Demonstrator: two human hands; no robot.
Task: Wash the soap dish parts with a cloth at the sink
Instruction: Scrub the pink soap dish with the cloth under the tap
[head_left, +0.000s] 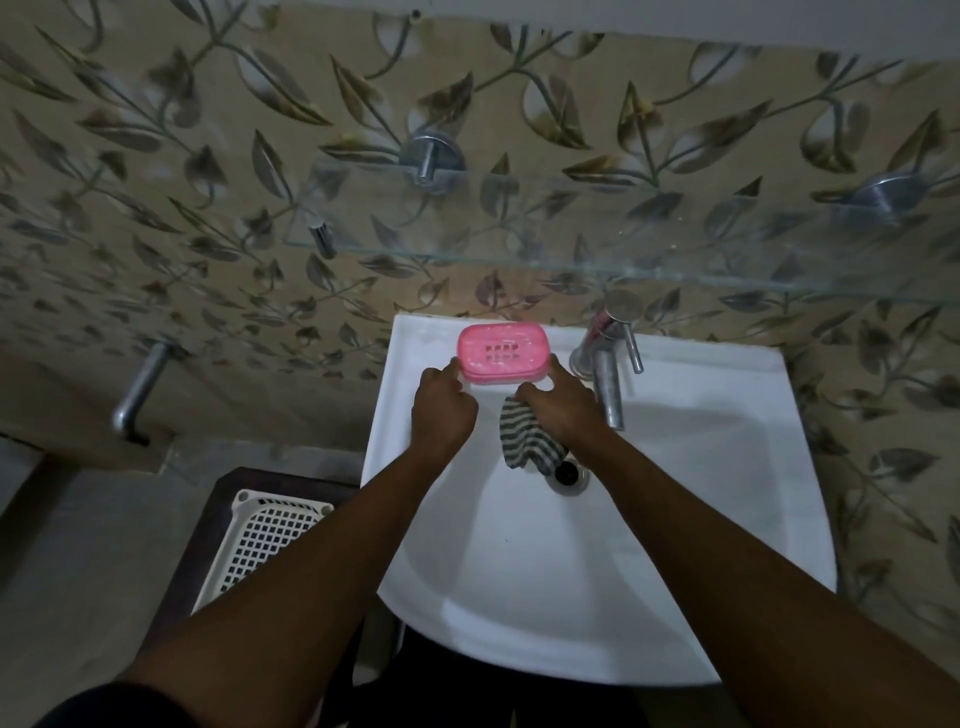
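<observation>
A pink soap dish (503, 352) with a slotted top sits on the back ledge of the white sink (675, 545). My left hand (442, 405) touches the dish's left edge with curled fingers. At the dish's right edge, my right hand (561, 402) reaches with its fingertips while a grey-and-white striped cloth (527, 434) hangs from under its palm over the basin. Whether either hand truly grips the dish I cannot tell.
A chrome tap (609, 374) stands right of the dish, its spout over the basin, and the drain (567, 474) lies below the cloth. A glass shelf (571, 260) juts from the leaf-patterned wall above. A white plastic basket (260, 540) sits on a dark stand at left.
</observation>
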